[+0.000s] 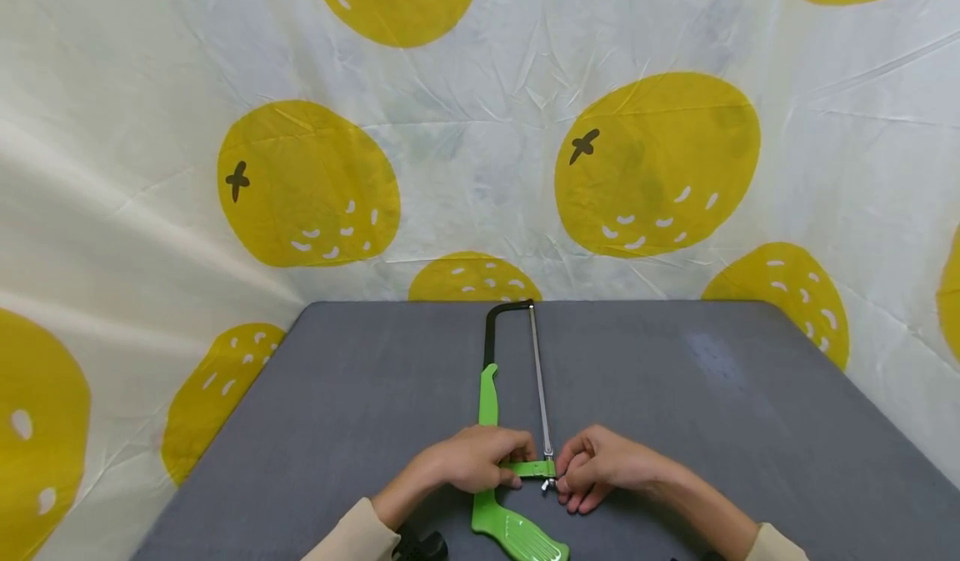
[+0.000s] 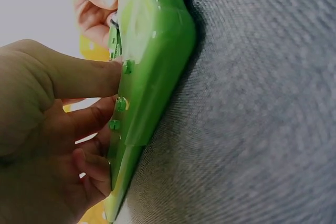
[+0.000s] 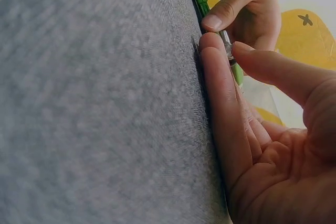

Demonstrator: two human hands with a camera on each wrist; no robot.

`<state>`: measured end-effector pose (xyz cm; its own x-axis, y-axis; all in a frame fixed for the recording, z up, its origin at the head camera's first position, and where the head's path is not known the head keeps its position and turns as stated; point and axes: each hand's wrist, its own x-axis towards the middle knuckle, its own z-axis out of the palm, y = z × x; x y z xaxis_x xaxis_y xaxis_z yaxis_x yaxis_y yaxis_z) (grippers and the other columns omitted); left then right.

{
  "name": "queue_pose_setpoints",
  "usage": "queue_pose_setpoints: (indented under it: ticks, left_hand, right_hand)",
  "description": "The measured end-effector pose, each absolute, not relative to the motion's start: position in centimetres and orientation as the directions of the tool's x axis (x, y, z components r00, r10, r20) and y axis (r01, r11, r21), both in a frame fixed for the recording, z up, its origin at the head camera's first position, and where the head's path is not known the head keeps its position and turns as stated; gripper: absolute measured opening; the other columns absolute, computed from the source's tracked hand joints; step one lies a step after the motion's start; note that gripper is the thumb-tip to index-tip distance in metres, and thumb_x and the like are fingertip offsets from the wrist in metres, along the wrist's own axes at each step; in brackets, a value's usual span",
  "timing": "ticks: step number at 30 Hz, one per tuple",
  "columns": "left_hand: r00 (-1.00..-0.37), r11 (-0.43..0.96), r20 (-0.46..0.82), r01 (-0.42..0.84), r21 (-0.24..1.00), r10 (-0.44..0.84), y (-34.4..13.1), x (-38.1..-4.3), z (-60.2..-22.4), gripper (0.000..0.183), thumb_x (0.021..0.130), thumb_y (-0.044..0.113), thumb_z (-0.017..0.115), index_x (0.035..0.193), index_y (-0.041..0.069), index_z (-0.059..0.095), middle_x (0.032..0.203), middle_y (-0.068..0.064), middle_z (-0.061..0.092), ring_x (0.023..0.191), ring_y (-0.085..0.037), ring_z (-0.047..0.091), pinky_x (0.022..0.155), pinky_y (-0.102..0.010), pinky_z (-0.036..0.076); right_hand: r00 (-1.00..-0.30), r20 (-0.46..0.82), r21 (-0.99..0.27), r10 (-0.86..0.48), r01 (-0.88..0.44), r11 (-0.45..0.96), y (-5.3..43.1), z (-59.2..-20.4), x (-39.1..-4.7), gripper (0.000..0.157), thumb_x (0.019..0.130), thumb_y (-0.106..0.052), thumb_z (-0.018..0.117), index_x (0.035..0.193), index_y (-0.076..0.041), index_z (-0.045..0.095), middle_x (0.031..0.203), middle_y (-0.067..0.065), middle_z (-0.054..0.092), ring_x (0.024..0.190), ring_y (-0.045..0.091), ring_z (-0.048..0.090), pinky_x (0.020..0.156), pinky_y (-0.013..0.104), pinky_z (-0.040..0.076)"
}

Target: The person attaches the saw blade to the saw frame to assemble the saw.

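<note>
Gripping hacksaw (image 1: pixel 488 398) on grey tbl (image 1: pixel 360 394)

Lying flat, blade (image 1: pixel 539 378) to R. L hand (image 1: pixel 477 458), fingers curled, grips green crossbar (image 1: pixel 528 468); R hand (image 1: pixel 615 468) pinches metal fitting (image 1: pixel 548 484) at blade's near end. White cloth (image 1: pixel 480 152) w/ yellow print behind.

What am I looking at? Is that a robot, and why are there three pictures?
No robot, just a person's two bare hands. The wide picture comes from a camera on the person's head; the close ones come from cameras on the left and right wrists. On the gray table lies a saw with lots of green on it. The left hand holds its green frame. The right hand is by its small metal screw; I can't tell whether it pinches it.
</note>
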<state>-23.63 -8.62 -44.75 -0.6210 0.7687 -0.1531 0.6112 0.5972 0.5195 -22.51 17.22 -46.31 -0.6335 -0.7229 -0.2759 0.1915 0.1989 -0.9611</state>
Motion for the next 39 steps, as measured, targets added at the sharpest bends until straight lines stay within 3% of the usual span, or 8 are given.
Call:
queue_pose_setpoints:
  ticks: [7, 18, 27, 39]
  left_hand:
    - [-0.617, 0.596, -0.159, 0.608, 0.525, 0.77, -8.7, -23.2, -44.9, 0.019, 0.094, 0.02, 0.076, 0.109, 0.028, 0.065, 0.086, 0.017, 0.06, 0.074, 0.003, 0.053, 0.071, -0.017, 0.043]
    - [-0.628, 0.61, -0.166, 0.602, 0.515, 0.76, -9.0, -23.1, -45.0, 0.02, 0.094, 0.021, 0.076, 0.109, 0.028, 0.065, 0.087, 0.017, 0.059, 0.076, 0.003, 0.053, 0.071, -0.018, 0.043]
    - [-0.623, 0.602, -0.168, 0.594, 0.533, 0.764, -9.0, -23.1, -45.3, 0.019, 0.095, 0.021, 0.075, 0.109, 0.029, 0.066, 0.087, 0.018, 0.059, 0.075, 0.004, 0.053, 0.071, -0.018, 0.044]
    - [-0.627, 0.602, -0.157, 0.601, 0.526, 0.763, -8.7, -23.3, -44.9, 0.019, 0.094, 0.021, 0.075, 0.109, 0.028, 0.065, 0.085, 0.018, 0.059, 0.073, 0.003, 0.053, 0.069, -0.017, 0.043]
  right_hand:
    - [-0.626, -0.271, -0.963, -0.731, 0.181, 0.202, 17.3, -47.1, -22.3, 0.02, 0.09, 0.0, 0.064, 0.099, 0.017, 0.069, 0.078, 0.006, 0.076, 0.067, 0.01, 0.074, 0.059, 0.025, 0.059]
    - [-0.682, -0.26, -0.964, -0.684, 0.146, 0.22, 16.7, -47.2, -21.9, 0.02, 0.088, -0.003, 0.072, 0.094, 0.017, 0.072, 0.071, 0.005, 0.076, 0.061, 0.008, 0.073, 0.053, 0.025, 0.057]
    - [-0.652, -0.24, -0.969, -0.719, 0.117, 0.217, 17.0, -47.3, -21.9, 0.021, 0.088, -0.001, 0.07, 0.097, 0.018, 0.072, 0.075, 0.006, 0.076, 0.064, 0.008, 0.073, 0.055, 0.024, 0.057]
    - [-0.676, -0.291, -0.953, -0.677, 0.146, 0.264, 16.8, -46.3, -21.8, 0.03, 0.092, -0.017, 0.075, 0.094, 0.013, 0.075, 0.069, 0.004, 0.074, 0.058, 0.005, 0.07, 0.053, 0.023, 0.057]
